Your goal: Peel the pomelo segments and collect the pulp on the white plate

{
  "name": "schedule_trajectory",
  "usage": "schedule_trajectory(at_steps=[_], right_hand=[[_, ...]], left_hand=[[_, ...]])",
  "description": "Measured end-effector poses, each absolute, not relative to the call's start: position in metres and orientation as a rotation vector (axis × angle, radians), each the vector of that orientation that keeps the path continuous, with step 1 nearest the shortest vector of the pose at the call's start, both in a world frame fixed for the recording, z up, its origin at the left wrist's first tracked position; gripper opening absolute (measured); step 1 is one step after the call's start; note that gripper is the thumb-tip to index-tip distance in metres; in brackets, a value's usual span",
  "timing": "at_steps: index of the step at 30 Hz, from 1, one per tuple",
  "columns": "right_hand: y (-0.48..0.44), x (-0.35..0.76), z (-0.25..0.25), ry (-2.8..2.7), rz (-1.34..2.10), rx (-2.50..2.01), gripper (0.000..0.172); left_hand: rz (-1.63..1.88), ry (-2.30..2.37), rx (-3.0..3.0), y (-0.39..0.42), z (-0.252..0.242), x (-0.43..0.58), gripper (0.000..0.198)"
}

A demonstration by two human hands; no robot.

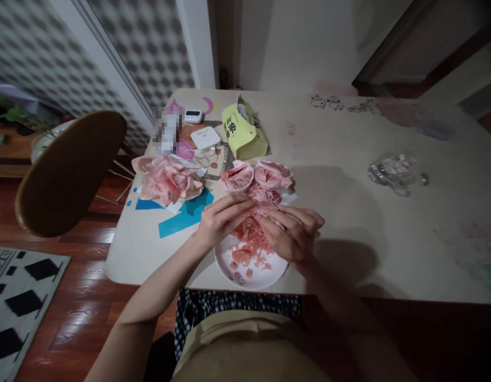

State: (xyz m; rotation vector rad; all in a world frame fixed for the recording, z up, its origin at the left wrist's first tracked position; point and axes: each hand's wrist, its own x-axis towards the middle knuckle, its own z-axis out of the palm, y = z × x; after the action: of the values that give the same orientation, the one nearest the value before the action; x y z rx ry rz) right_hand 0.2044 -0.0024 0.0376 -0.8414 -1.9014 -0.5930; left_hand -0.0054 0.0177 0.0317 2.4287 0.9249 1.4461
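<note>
Over the near rim of the table, my left hand [224,216] and my right hand [292,233] meet above a white plate [269,276]. Their fingers are closed, pinching a pink piece of pomelo [256,211] that they partly cover. Loose pink pomelo flesh [248,241] lies in broken bits on the plate. Just beyond my fingertips sit large pomelo chunks [238,178] with pale membrane, some bunched together. To the left of them is a heap of pinkish peel and membrane [168,183].
Behind the fruit stands a yellow-green paper bag [245,130] beside a white box [206,138] and a small white device [193,116]. Blue strips [185,215] lie at left. A clear plastic item [396,172] rests at right. A brown chair [72,172] stands left of the table.
</note>
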Motion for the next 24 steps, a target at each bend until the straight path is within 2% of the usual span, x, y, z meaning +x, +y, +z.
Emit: schedule_trajectory(at_steps=[12,24], right_hand=[[-0.009,0.215,0.028,-1.979,-0.623,-0.859,0.019],[-0.010,0.214,0.035,-1.944,-0.640,-0.799,0.013]], left_hand=[[1.518,0.868,2.462,0.015,0.031,-0.002,0.025],[1.531,0.824,2.587,0.016,0.032,-0.003,0.032]])
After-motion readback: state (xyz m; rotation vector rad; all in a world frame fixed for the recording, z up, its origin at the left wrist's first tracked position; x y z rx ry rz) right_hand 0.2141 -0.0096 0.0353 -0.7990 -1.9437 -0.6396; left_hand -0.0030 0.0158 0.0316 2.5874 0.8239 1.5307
